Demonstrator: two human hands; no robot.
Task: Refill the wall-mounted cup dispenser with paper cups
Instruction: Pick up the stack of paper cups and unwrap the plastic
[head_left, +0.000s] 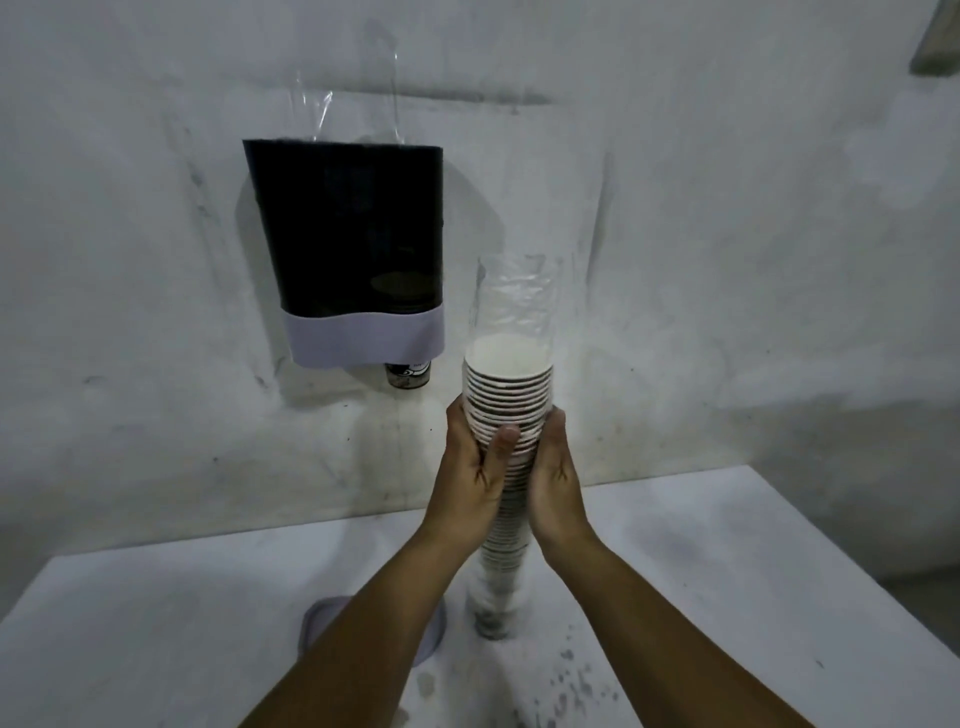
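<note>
both hands (475, 483) grip cup stack (506, 395) below its top.

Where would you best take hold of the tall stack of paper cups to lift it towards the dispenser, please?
Probably around the upper part of the stack of paper cups, one palm on each side, as the left hand and right hand do: it is tall, narrow, upright and sleeved in slippery plastic.

Both bare forearms reach forward and upward from the lower edge of the view, converging toward the middle. The left hand (475, 470) and the right hand (556, 480) face each other, palms inward, close together. The left thumb lies across the front, pointing up and right; the right hand's fingers curl inward, gripping.
</note>
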